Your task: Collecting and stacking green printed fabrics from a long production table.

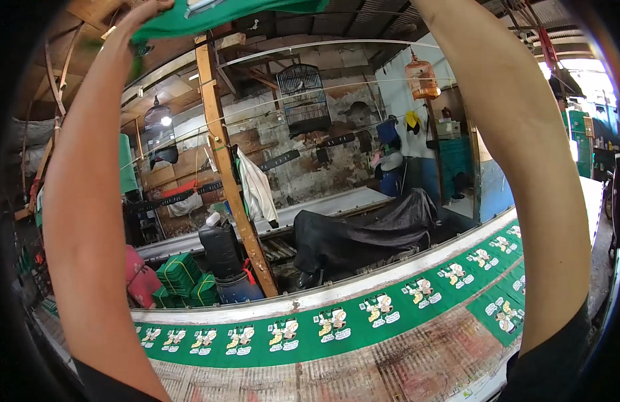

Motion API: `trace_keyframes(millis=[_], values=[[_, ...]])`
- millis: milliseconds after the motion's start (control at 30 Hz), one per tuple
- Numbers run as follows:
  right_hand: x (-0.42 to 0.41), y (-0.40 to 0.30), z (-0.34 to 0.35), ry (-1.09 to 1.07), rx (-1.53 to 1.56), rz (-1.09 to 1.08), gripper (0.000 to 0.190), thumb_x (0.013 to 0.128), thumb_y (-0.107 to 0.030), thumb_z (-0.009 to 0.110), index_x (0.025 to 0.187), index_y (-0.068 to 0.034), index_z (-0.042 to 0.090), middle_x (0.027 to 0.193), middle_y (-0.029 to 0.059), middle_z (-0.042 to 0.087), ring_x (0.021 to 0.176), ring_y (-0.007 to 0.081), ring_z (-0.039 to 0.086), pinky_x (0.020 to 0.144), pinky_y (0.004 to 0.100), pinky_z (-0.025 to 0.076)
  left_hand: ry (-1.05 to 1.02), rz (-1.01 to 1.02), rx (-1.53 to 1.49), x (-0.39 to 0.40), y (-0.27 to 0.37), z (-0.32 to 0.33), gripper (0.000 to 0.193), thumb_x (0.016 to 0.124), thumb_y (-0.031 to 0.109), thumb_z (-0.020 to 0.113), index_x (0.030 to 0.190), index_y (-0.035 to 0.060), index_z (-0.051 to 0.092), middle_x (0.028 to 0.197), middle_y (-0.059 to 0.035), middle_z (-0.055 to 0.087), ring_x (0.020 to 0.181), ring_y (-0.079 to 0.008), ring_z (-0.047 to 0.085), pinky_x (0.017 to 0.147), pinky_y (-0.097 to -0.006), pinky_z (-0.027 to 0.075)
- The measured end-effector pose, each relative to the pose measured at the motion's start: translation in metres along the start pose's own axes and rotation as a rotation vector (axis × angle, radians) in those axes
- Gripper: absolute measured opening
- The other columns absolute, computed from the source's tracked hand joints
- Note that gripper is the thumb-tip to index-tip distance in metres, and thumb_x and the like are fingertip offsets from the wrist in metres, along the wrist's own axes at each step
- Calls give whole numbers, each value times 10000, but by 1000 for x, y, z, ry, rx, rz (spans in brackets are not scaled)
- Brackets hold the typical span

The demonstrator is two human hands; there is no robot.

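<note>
Both arms are raised to the top of the picture. My left hand (156,6), partly cut off by the top edge, grips a corner of a green printed cloth (229,19), which hangs overhead between the arms. My right hand lies beyond the top edge; only its forearm shows. Below, a long row of green printed cloth panels (300,354) lies flat along the far side of a long printing table (340,374). Another green printed piece (483,321) lies nearer, at the right, beside the right forearm.
Thin lines (340,90) run overhead. A wooden post (229,181) stands behind the table, with a white jacket (254,186) hanging beside it. Further back are tied green stacks (177,274), a blue drum (237,289), a dark cover (360,236) and hanging birdcages (304,100).
</note>
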State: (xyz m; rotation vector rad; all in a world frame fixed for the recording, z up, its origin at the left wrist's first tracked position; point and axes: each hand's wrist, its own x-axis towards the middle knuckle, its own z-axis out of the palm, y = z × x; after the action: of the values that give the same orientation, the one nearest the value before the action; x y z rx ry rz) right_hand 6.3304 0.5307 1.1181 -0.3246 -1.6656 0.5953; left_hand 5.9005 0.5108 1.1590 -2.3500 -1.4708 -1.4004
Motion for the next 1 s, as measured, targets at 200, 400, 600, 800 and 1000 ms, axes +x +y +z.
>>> trace_keyframes(millis=[200, 400, 600, 800, 1000], values=[[31, 81, -42, 198, -479, 61, 223, 895, -193, 569, 753, -22, 587, 616, 33, 506, 507, 133, 450, 491, 313, 421, 383, 16, -166, 14, -49, 131, 490, 801, 420, 681, 1061, 8, 630, 1023, -126, 641, 854, -199, 623, 751, -312, 494], [-20, 148, -28, 549, -535, -61, 415, 798, -280, 718, 932, 104, 635, 956, 169, 651, 802, 258, 624, 633, 358, 511, 684, 110, -152, 9, -72, 195, 393, 715, 256, 770, 959, -42, 691, 977, -152, 680, 899, -205, 640, 836, -303, 473], [-173, 168, 8, 551, -742, -697, 239, 813, -258, 616, 804, -19, 612, 747, 165, 640, 709, 317, 629, 678, 404, 493, 625, 199, -530, -82, -119, 227, 206, 870, 213, 632, 978, 38, 627, 835, -43, 615, 750, -98, 582, 672, -226, 455], [-541, 228, -17, -309, -456, -183, 202, 732, -124, 662, 905, -40, 599, 943, 149, 597, 894, 299, 579, 768, 397, 471, 486, -37, -577, -364, -184, 455, 201, 889, 258, 562, 881, 63, 511, 629, -4, 466, 532, -58, 418, 485, -230, 329], [-801, 228, -96, -123, -342, 638, 167, 821, -160, 639, 939, -42, 630, 896, 137, 651, 844, 265, 638, 719, 363, 498, -612, -718, -710, -682, -77, 769, 43, 693, 70, 557, 655, 74, 577, 595, -30, 562, 524, -147, 502, 502, -280, 388]])
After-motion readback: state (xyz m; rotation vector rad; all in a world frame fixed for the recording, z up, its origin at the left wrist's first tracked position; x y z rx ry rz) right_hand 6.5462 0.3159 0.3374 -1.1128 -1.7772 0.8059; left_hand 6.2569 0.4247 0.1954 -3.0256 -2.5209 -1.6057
